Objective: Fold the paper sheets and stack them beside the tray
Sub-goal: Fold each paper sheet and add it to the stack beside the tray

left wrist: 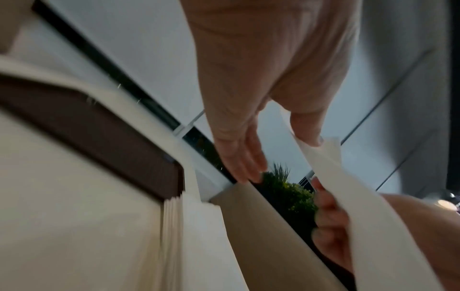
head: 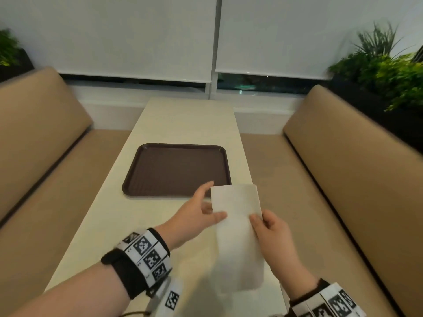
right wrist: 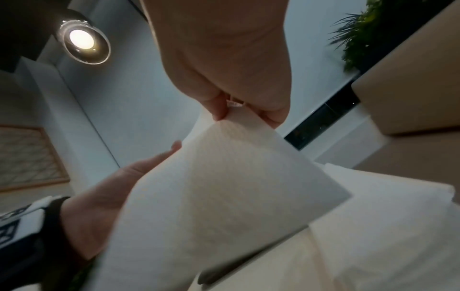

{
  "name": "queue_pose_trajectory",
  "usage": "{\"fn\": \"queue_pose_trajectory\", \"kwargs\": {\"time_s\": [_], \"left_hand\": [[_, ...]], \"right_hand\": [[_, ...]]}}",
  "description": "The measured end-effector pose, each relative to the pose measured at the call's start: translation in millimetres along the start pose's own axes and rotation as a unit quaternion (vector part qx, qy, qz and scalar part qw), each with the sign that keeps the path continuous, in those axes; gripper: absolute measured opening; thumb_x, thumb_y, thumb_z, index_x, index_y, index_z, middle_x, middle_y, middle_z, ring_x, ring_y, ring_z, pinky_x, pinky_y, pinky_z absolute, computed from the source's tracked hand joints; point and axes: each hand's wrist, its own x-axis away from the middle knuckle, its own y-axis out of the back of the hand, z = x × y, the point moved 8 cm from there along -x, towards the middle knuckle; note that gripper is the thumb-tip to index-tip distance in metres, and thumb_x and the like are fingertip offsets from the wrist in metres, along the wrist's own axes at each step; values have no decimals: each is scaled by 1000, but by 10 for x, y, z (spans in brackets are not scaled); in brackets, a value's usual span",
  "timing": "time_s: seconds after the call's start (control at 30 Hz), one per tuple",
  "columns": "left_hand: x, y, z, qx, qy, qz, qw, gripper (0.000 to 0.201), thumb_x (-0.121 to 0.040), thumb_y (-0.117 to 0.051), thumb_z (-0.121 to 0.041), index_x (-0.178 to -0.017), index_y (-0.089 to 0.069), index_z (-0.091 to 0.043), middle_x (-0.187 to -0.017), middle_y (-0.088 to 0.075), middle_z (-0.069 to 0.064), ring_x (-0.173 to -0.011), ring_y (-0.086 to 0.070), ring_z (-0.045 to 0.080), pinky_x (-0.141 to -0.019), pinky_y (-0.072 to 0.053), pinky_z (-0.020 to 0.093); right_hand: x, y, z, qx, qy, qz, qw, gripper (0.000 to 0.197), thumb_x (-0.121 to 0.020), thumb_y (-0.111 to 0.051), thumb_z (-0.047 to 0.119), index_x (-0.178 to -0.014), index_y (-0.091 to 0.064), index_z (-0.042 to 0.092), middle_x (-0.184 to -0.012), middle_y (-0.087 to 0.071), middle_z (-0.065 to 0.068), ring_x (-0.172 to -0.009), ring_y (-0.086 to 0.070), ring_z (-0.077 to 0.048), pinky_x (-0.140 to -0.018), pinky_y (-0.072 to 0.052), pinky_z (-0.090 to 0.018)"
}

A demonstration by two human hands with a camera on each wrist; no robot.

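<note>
Paper sheet (head: 237, 216) held aloft — right hand (head: 274, 234) pinching its edge, left hand (head: 194, 216) (fingers loosely spread) thumb-pinching the other; tray (head: 160, 147) beyond.

We hold our left hand (head: 196, 216) forward, thumb pinching, other fingers straight. Our right hand (head: 272, 232) pinches between thumb and forefinger. Both wrists wear marker bands.

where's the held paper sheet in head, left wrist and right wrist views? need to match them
Head: paper sheet lower centre-right, held up between left hand and right hand, its top overlapping the tray corner.
Left wrist: a narrow band at right, nearly edge-on.
Right wrist: broad face filling the centre, pinched at its top edge.
Shared landmark: the right-side plant.
</note>
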Motion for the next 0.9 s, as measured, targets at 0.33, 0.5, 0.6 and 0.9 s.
{"fn": "queue_pose_trajectory", "kwargs": {"time_s": [0.33, 0.5, 0.6, 0.9], "left_hand": [[-894, -331, 411, -48, 48, -118, 991, 76, -85, -67, -8, -146, -27, -31, -70, -59, -2, -63, -56, 6, -48, -39, 6], [-1285, -433, 695, -138, 68, -108, 982, 82, -84, -68, -12, -149, -21, -29, -69, -51, -3, -63, -52, 6, -54, -41, 8], [-1394, -472, 843, -172, 80, -99, 977, 84, -85, -68, -15, -150, -18, -33, -75, -52, -4, -72, -55, 11, -70, -47, 20], [-1502, -415, 1018, -196, 88, -96, 972, 88, -79, -76, -26, -148, -22, -31, -103, -64, 5, -96, -61, 20, -85, -49, 28]], "right_hand": [[-828, 206, -401, 177, -46, 12, 983, 3, -89, -61, 19, -91, -60, 17, -69, -57, 3, -59, -51, -7, -47, -31, -18], [-1069, 86, -704, 248, -39, 39, 967, 18, -95, -55, 21, -111, -49, 21, -73, -55, 4, -63, -52, -6, -49, -31, -17], [-1155, 7, -894, 280, -29, 60, 958, 19, -96, -52, 22, -114, -46, 21, -70, -54, 4, -63, -54, -11, -52, -39, -24], [-1191, -47, -1127, 375, -31, 94, 922, 25, -95, -51, 32, -117, -41, 25, -79, -58, 8, -75, -61, -16, -68, -54, -36]]}}
